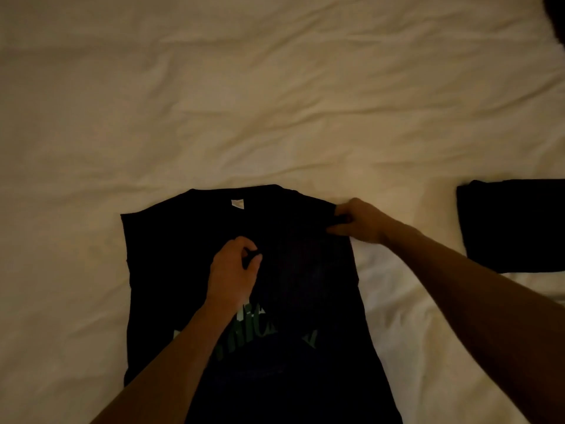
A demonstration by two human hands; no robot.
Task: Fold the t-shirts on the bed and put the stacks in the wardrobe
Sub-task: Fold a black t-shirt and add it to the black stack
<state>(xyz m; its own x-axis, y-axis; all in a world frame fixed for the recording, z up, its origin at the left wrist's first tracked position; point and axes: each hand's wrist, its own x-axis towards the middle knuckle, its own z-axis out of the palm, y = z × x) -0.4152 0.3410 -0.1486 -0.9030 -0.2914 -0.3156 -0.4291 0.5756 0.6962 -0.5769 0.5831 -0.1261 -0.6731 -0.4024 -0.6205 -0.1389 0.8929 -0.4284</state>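
T-shirt: a black t-shirt (189, 270) lies flat on the bed in the lower centre of the frame, collar toward the top, with a small white neck label (237, 204) and green lettering (253, 325) partly hidden by the left forearm.
Left hand: the left hand (234, 270) sits on the middle of the shirt, below the collar, fingers curled and pinching a small fold of black cloth between thumb and fingertips.
Right hand: the right hand (356, 221) is at the shirt's shoulder edge, centre right of the frame, fingers curled round a gathered bit of that edge.
Fold: the shirt's right side appears doubled over toward the middle; the dim light blurs the layers.
Count: one shirt spread out, one folded dark garment, two hands.
Folded garment: a dark folded piece (516, 224) lies at the right edge of the frame, well apart from the shirt, cut off by the frame.
Bed: a wrinkled white sheet (275, 102) fills the rest of the picture.
Corner: a dark shape (556, 16) sits in the upper right corner; what it is cannot be told.
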